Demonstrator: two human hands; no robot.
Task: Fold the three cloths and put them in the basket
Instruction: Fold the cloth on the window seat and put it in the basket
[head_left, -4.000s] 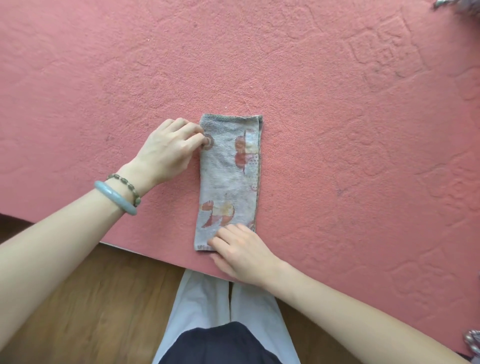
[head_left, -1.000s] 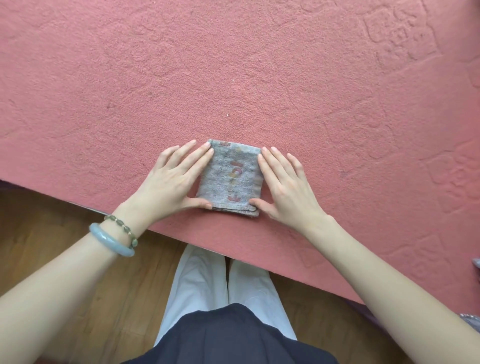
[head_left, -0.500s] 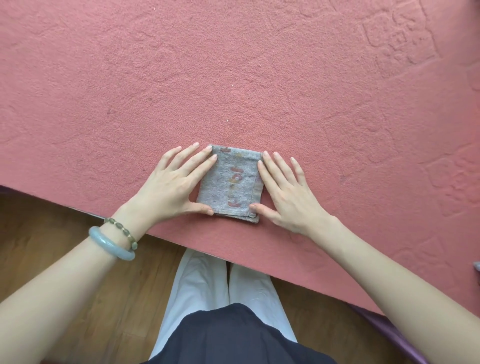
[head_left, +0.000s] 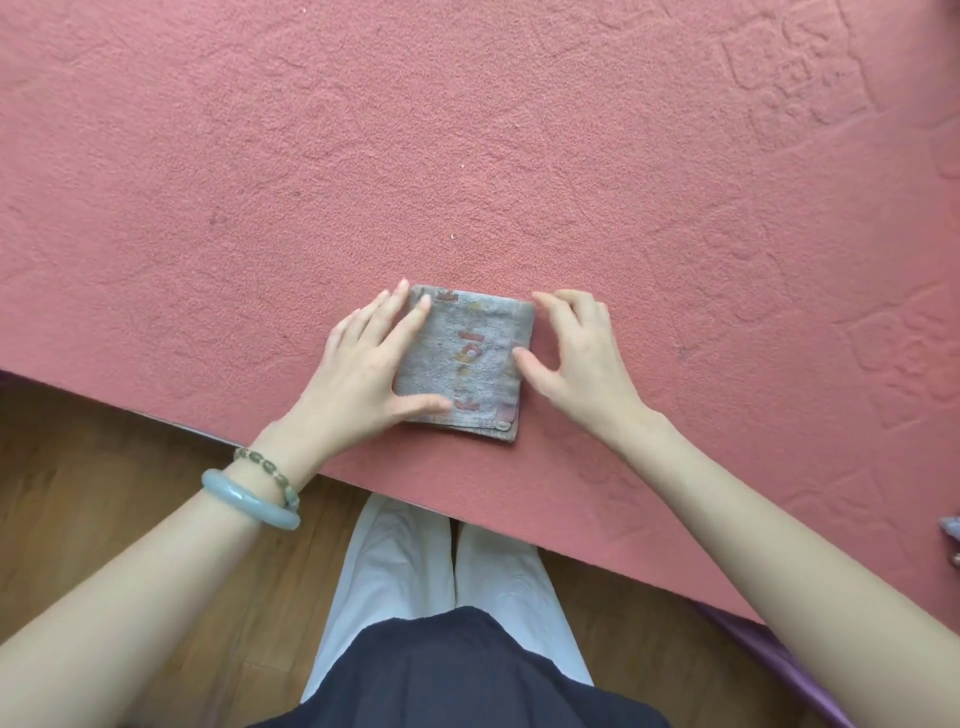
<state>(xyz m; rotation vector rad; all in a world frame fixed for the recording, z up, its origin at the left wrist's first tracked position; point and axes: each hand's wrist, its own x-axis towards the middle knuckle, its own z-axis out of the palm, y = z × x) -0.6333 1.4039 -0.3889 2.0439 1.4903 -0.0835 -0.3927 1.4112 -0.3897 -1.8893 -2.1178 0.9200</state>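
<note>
small grey folded terry cloth with faded red print (head_left: 465, 364) is lying near the front edge of the pink textured table cover (head_left: 467, 156).

left hand (head_left: 363, 374) is pressing flat on its left side, fingers open, grasping nothing; right hand (head_left: 576, 364) is hovering curled just beside its right edge, thumb touching it, gripping nothing.

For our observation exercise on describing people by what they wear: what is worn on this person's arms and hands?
Both forearms are bare, with no sleeves showing. The left wrist carries a smooth pale blue-green bangle and, beside it toward the left hand, a thin bracelet of small greenish beads. The right hand and its wrist wear nothing; no rings show.
</note>
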